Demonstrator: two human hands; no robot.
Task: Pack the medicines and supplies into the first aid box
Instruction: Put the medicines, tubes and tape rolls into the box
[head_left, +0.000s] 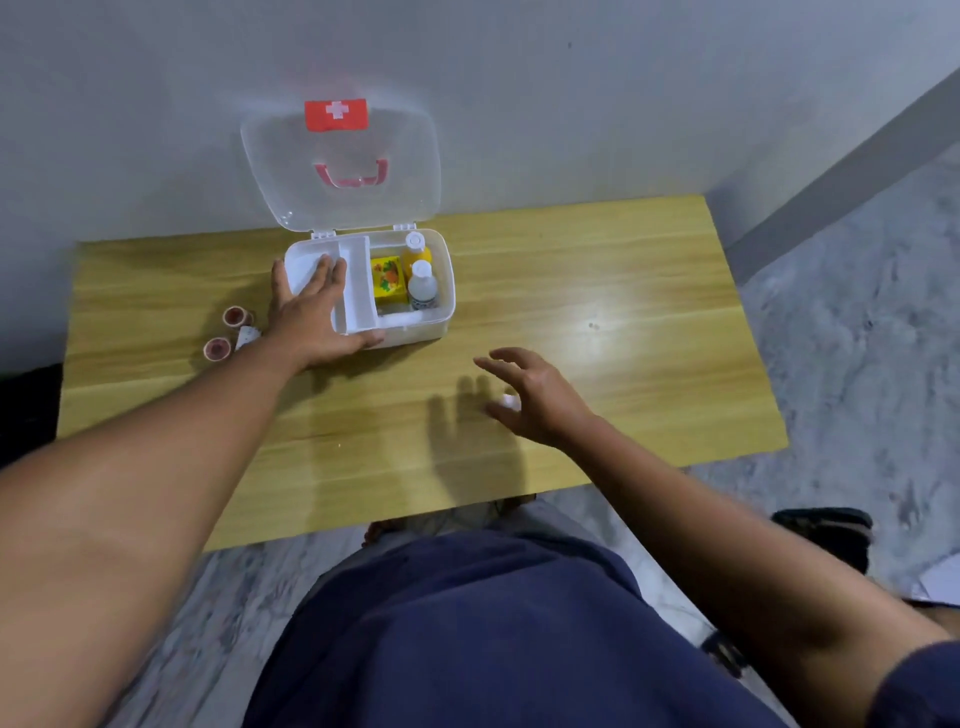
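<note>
Hovering above the surface (623, 364), the right hand (530, 397) keeps nothing, its fingers spread and released. Farther, the left hand (311, 317) lies flat, fingers straight, on the left side of the open first aid box (448, 296), which contains a yellow carton (388, 278) and two bottles (422, 286).
</note>
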